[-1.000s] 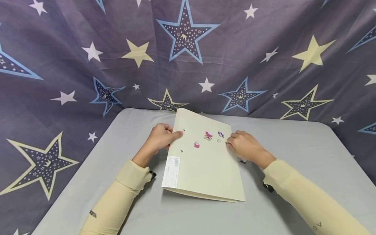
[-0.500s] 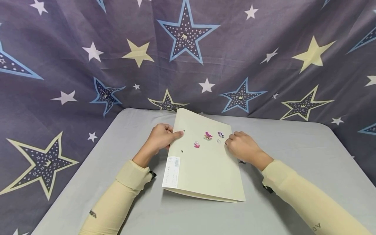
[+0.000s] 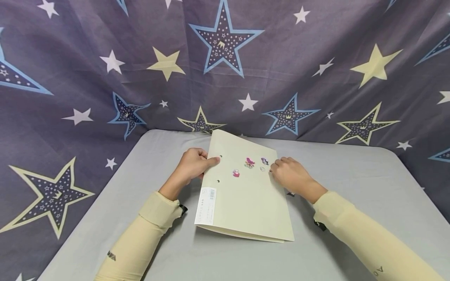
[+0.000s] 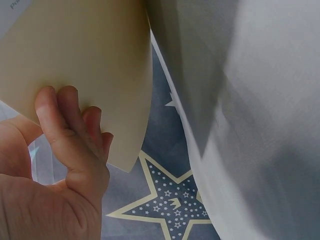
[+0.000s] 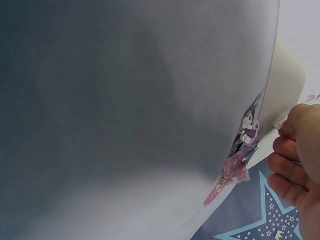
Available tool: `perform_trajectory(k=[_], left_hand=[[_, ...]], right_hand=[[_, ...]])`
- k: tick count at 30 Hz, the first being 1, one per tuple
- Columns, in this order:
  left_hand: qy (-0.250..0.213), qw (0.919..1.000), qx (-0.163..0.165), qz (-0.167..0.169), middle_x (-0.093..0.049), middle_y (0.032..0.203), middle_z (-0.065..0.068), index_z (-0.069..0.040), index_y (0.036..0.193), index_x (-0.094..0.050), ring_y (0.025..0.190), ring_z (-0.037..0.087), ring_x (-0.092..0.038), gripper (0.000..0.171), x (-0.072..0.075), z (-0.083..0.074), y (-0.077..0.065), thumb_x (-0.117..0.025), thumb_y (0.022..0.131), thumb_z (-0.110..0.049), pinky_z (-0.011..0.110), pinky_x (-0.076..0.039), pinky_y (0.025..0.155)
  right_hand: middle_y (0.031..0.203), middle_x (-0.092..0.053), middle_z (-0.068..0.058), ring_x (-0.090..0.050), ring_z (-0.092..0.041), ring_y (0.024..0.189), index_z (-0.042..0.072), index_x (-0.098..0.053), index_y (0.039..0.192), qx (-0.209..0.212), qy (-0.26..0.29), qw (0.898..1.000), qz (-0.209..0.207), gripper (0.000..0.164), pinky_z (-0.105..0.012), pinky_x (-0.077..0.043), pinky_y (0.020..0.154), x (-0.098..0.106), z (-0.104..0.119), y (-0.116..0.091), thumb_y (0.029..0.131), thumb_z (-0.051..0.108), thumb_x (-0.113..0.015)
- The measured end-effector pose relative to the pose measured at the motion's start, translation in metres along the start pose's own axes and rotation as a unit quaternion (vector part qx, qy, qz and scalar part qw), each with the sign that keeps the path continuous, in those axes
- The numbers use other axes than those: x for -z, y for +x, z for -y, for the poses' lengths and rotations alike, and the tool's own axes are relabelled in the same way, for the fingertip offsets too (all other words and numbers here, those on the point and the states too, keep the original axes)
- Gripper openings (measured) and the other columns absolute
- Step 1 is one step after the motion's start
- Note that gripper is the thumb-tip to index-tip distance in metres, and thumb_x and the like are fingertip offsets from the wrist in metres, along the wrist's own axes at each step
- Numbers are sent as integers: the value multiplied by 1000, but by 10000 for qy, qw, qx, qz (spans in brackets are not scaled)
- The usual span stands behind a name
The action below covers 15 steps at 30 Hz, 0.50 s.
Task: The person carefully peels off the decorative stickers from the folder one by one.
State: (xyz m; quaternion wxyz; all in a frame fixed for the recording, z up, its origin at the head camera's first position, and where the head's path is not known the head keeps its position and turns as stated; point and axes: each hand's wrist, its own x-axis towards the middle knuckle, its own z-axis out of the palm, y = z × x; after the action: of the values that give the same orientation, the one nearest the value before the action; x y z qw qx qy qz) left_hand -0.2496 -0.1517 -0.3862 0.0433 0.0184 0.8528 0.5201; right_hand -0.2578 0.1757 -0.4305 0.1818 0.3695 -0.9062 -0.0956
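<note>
A cream file folder (image 3: pixel 246 199) stands tilted on the grey table in the head view, with a white barcode label (image 3: pixel 205 206) on its lower left. My left hand (image 3: pixel 193 164) grips its left edge, thumb on the front cover; in the left wrist view its fingers (image 4: pixel 72 112) press the other side. At the folder's right edge, my right hand (image 3: pixel 291 176) pinches a small sticker (image 5: pixel 281 123) between thumb and index finger, mostly hidden by the fingertips. Other small stickers dot the cover: a pink one (image 3: pixel 236 173), a magenta one (image 3: pixel 249 162), a purple one (image 3: pixel 265 161) and a pale one (image 3: pixel 262 169).
Loose stickers (image 5: pixel 247 127) lie on the table behind the folder's right side, partly hidden in the head view. A grey cloth covers the table (image 3: pixel 351 171). A dark curtain with stars (image 3: pixel 302 66) hangs at the back and sides.
My right hand has shifted slightly at the folder's right edge, and its fingertips now cover more of the small sticker. The left hand and the folder stay put.
</note>
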Motion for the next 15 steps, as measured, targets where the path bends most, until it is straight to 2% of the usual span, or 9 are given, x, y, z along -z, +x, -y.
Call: perform_trajectory(k=[5, 11, 15], left_hand=[[7, 10000, -7, 0, -68, 71, 11, -2, 85, -64, 54, 25, -65, 34, 0, -1, 0, -75, 80, -34, 40, -55, 47], [-39, 10000, -14, -2, -68, 70, 11, -2, 85, -64, 54, 25, -65, 35, 0, 0, 1, -75, 80, -34, 39, -54, 46], [-66, 10000, -17, 2, -68, 71, 11, -2, 85, -64, 54, 25, -65, 35, 0, 1, 0, -76, 79, -34, 40, -54, 46]], right_hand=[[82, -61, -9, -56, -26, 76, 0, -63, 87, -60, -44, 10000, 63, 16, -37, -49, 71, 2, -1, 2, 93, 15, -61], [86, -64, -11, -59, -28, 81, -2, -63, 91, -249, 163, 9995, 89, 20, -40, -51, 77, 5, -2, 3, 93, 18, -60], [86, -64, -11, -59, -28, 81, -1, -63, 90, -322, 294, 9990, 7, 20, -40, -50, 77, 4, -2, 2, 92, 19, -61]])
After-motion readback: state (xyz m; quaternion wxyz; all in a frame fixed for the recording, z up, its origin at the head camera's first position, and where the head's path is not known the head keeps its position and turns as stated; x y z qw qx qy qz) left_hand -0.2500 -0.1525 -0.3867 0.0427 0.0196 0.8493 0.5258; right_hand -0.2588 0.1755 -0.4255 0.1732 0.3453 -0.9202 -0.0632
